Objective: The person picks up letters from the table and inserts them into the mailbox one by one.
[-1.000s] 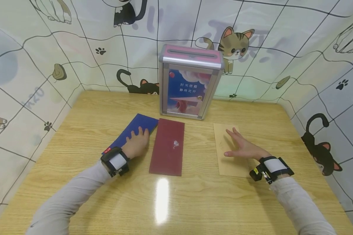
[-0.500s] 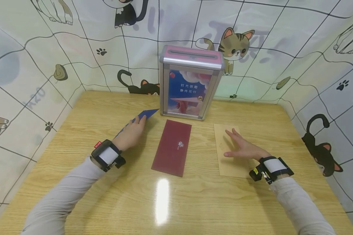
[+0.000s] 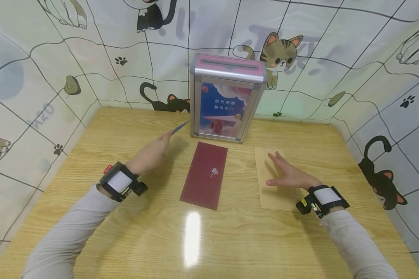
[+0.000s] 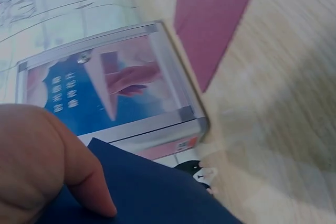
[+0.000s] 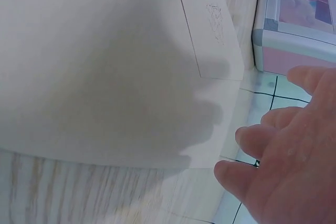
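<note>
My left hand [image 3: 149,154] pinches a dark blue envelope [image 4: 157,190], thumb on its near face in the left wrist view. From the head the blue envelope [image 3: 180,127] shows only as a thin edge-on sliver, its tip near the box's lower left side. A maroon envelope [image 3: 202,178] with a small silver flower print lies flat at the middle of the table. Over on the right, my right hand [image 3: 289,175] hovers with spread fingers above a cream envelope [image 3: 269,197], which lies flat; its flap shows in the right wrist view.
A pink and silver letter box [image 3: 227,71] with a slot on top and a lock on its front stands at the table's back. Behind it, a cat-print cloth [image 3: 118,31] covers the walls. The wooden table [image 3: 244,240] extends toward me.
My left hand has lifted the blue envelope off the table and tilted it edge-on. The maroon envelope shifted slightly right and turned a little. My right hand stays where it was.
</note>
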Tool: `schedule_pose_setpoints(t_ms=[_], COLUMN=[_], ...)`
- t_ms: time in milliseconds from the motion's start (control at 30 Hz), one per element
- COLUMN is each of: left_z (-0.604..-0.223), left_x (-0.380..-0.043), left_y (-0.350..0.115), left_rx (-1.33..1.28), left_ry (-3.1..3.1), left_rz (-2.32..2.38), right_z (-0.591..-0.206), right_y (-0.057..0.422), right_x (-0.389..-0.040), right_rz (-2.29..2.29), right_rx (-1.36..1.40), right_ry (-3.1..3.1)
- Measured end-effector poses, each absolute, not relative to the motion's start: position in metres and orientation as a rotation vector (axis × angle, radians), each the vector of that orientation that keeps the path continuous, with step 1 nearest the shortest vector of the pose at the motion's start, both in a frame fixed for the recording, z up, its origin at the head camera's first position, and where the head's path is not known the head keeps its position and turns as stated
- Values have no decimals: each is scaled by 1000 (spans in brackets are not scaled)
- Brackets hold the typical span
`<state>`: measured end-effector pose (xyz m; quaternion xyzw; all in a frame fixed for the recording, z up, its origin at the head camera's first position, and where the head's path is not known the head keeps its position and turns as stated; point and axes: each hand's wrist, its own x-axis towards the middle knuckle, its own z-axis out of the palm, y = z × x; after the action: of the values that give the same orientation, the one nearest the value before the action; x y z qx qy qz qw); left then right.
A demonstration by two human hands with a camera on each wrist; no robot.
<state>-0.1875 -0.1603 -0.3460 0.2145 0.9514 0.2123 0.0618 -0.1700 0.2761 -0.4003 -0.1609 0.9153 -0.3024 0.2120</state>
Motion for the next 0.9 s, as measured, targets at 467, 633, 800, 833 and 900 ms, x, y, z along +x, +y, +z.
schedule_pose_setpoints(t_ms=[467, 633, 800, 833, 900], left_z=[-321, -318, -319, -320, -322], left_x=[-183, -182, -183, -183, -184], left_y=[-174, -174, -173, -173, -172], left_rx=[634, 712, 753, 762, 780], left_ry=[2744, 2714, 2669, 2655, 2627], left_rz=[929, 1014, 1111, 1136, 1189], right_z=[-399, -397, -395, -395, -394], right_y=[266, 262, 257, 256, 255], right_x=[-170, -169, -170, -170, -170], right_rz=[-889, -906, -914, -919, -929], right_rx=[-504, -522, -545, -549, -561], right_ry=[2533, 2534, 2526, 2524, 2520])
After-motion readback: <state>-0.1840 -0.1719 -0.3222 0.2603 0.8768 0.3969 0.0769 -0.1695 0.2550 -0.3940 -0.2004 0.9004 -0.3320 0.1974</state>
